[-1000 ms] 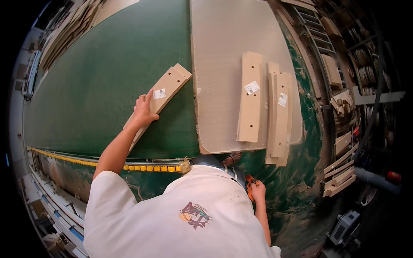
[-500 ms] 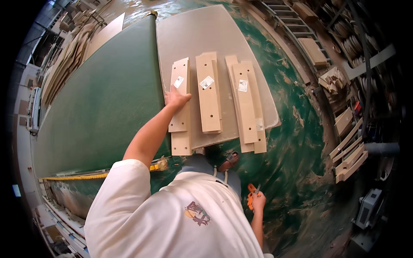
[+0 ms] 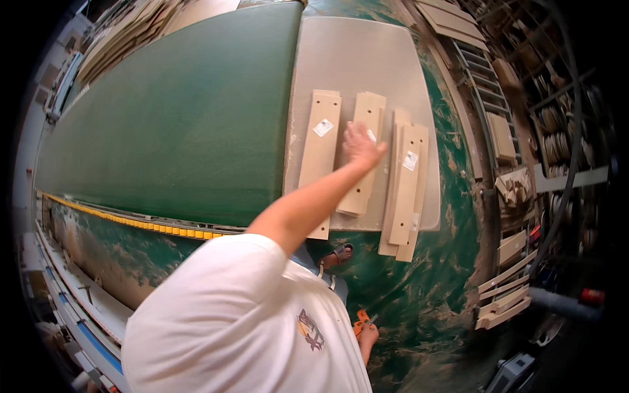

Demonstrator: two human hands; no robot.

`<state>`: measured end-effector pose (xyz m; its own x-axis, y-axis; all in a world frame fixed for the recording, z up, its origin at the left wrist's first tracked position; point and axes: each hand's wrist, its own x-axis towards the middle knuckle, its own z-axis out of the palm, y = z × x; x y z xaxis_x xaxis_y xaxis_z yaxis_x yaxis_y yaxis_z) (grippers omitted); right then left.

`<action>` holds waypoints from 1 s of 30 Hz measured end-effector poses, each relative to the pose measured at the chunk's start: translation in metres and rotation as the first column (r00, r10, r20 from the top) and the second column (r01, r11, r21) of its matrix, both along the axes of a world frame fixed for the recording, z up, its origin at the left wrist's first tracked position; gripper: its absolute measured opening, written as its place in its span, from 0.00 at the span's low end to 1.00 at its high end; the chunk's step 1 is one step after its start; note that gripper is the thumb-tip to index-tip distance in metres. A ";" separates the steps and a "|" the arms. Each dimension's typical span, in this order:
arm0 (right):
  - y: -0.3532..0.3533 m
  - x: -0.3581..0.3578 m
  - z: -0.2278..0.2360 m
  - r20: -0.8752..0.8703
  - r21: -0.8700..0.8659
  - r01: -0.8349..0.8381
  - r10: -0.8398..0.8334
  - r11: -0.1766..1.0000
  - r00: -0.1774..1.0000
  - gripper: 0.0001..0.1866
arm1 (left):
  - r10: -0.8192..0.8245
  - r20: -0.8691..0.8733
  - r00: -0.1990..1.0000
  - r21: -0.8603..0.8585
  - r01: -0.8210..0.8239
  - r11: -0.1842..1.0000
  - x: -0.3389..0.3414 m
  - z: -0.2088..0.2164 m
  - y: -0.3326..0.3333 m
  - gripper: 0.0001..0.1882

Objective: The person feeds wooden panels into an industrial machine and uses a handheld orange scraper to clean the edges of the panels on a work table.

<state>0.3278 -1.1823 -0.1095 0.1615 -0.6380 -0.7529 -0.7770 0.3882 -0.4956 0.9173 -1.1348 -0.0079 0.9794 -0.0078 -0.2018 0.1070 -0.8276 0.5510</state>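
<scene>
My left hand (image 3: 363, 145) reaches over the middle stack of light wooden boards (image 3: 357, 195), its fingers apart and slightly blurred. It partly hides a white label on the top board; whether the palm presses on it I cannot tell. To the left lies another stack of drilled boards (image 3: 319, 154) with a white label. A third, staggered stack (image 3: 405, 190) lies to the right, its ends jutting past the panel edge. Low down by my side, my right hand (image 3: 369, 336) is closed around an orange-handled tool (image 3: 360, 319) with a short grey metal part.
Under the stacks is a large pale panel (image 3: 367, 56), beside a wide green surface (image 3: 177, 124) edged by a yellow strip (image 3: 151, 224). At right are a roller track (image 3: 485, 88), wood offcuts (image 3: 508, 304) and a hanging dark cable (image 3: 569, 150). Sheets (image 3: 131, 36) are piled far left.
My left hand has left the left stack and moved right, over the middle one. My view has shifted, and the right hand still holds the orange-handled tool.
</scene>
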 end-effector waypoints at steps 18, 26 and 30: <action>0.031 0.017 0.043 -0.329 0.013 -0.402 0.383 0.916 0.863 0.19 | 0.137 -0.181 0.974 0.059 -0.128 0.990 0.022 -0.001 -0.018 0.40; 0.010 0.031 0.037 -0.231 0.013 -0.423 0.415 0.906 0.880 0.19 | 0.135 -0.198 0.971 0.048 -0.128 0.991 0.021 0.007 -0.032 0.42; -0.007 0.047 0.048 -0.156 -0.008 -0.494 0.487 0.870 0.860 0.19 | 0.236 -0.118 0.965 0.072 -0.228 0.971 0.032 -0.014 -0.026 0.47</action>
